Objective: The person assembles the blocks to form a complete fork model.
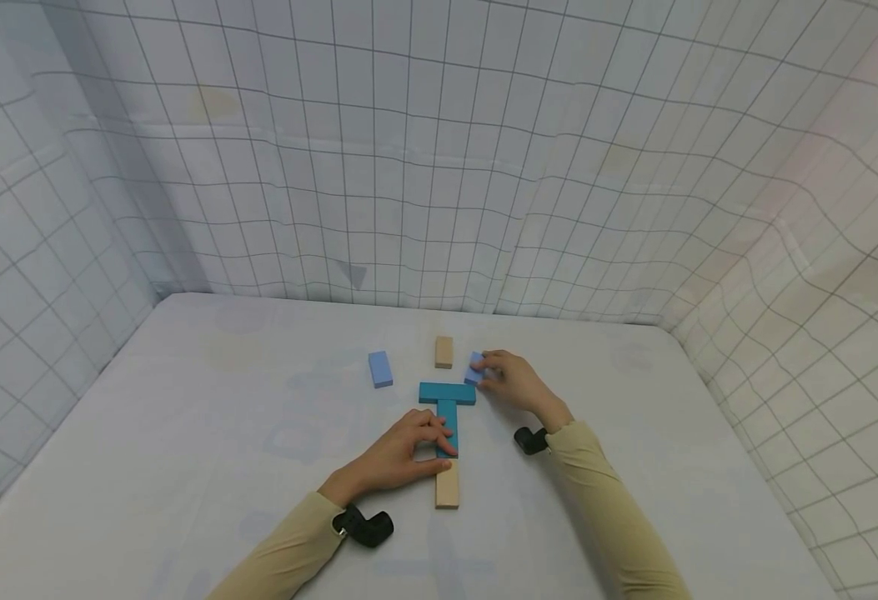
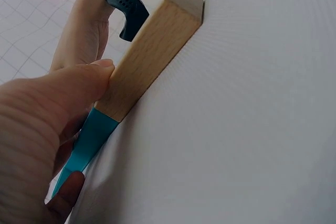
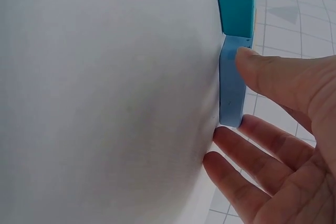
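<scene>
Wooden building blocks lie on the white table. Two teal blocks form a T, with a crossbar block [image 1: 447, 393] and a stem block [image 1: 447, 413]. A plain wooden block [image 1: 447, 492] continues the stem toward the near edge. My left hand [image 1: 401, 450] reaches over where stem and wooden block meet; its thumb touches the wooden block [image 2: 152, 51] and a fingertip lies by the teal block [image 2: 92, 135]. At the crossbar's right end, my right hand [image 1: 517, 383] pinches a light blue block [image 3: 231, 82] between thumb and fingers, its end against the teal crossbar block [image 3: 236, 3].
Another light blue block [image 1: 381, 369] lies tilted, left of the crossbar. Beyond the T stands a short plain wooden block [image 1: 444, 352]. White grid-patterned curtains [image 1: 378, 167] enclose the table [image 1: 258, 400] at the back and sides. Both wrists wear black camera bands.
</scene>
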Motion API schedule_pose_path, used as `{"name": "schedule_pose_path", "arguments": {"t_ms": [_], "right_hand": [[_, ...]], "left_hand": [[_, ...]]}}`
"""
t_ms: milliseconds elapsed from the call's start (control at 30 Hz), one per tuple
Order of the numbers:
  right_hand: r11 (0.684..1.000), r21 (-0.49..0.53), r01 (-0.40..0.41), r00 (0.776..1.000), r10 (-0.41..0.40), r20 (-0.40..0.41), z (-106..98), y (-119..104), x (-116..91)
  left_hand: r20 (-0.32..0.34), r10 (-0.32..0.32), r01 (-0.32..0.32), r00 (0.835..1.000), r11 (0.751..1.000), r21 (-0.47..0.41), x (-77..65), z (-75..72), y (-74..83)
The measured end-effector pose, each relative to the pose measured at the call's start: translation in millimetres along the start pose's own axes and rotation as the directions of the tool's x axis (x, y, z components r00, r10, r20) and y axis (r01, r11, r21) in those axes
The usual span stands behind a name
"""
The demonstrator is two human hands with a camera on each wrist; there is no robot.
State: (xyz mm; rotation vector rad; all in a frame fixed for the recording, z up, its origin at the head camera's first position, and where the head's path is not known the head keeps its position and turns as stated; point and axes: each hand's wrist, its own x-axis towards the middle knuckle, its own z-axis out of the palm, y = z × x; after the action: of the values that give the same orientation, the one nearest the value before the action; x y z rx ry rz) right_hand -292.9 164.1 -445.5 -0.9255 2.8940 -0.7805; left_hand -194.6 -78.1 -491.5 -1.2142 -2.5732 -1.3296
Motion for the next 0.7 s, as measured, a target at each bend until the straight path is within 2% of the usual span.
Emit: {"name": "schedule_pose_path", "arguments": {"t_ms": [267,700], "right_hand": [[1.000,0.016,0.027,1.000,-0.027,-0.014,0.4,0.7,-1.3],[1.000,0.009,0.017,1.000,-0.016,-0.019,1.6,2.1,-2.4]], "left_hand": [[0.001,0.003,-0.003,1.000,1.000,-0.002,-0.6,-0.1,1.1],[-0.004,0.012,-0.012,1.000,1.000,0.001,-0.5,-0.1,1.7]]}}
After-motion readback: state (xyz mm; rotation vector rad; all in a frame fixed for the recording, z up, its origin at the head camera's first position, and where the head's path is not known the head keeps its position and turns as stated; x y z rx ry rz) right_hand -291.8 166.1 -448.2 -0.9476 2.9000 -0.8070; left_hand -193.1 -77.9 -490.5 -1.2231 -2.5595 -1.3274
